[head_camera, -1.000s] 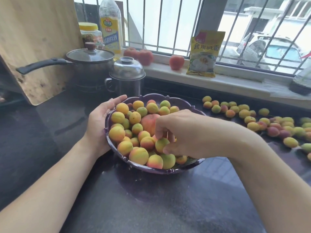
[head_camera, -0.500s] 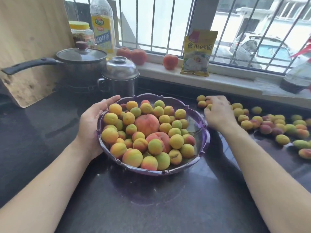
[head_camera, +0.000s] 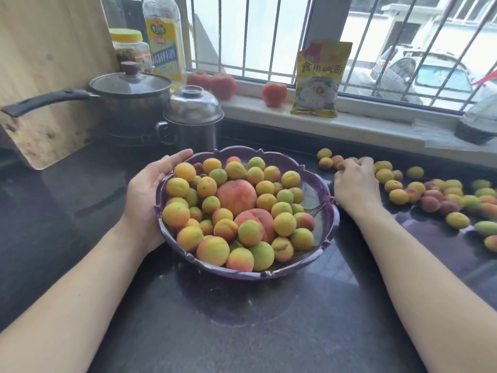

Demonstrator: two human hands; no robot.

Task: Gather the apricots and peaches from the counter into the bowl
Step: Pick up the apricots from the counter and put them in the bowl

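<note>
Dark worktop (head_camera: 242, 332) by window: left hand (head_camera: 150, 195), fingers straight, braces purple bowl (head_camera: 320, 184) at its 9 o'clock so it stays put, right hand (head_camera: 355, 181) curls over loose apricots (head_camera: 398, 196) at 3 o'clock, grip unclear.

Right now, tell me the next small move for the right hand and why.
Probably close the fingers round the apricots under the right hand and lift them across to the purple bowl. The hand is curled over the near end of the loose apricots on the counter, while the left hand steadies the bowl's rim.
</note>
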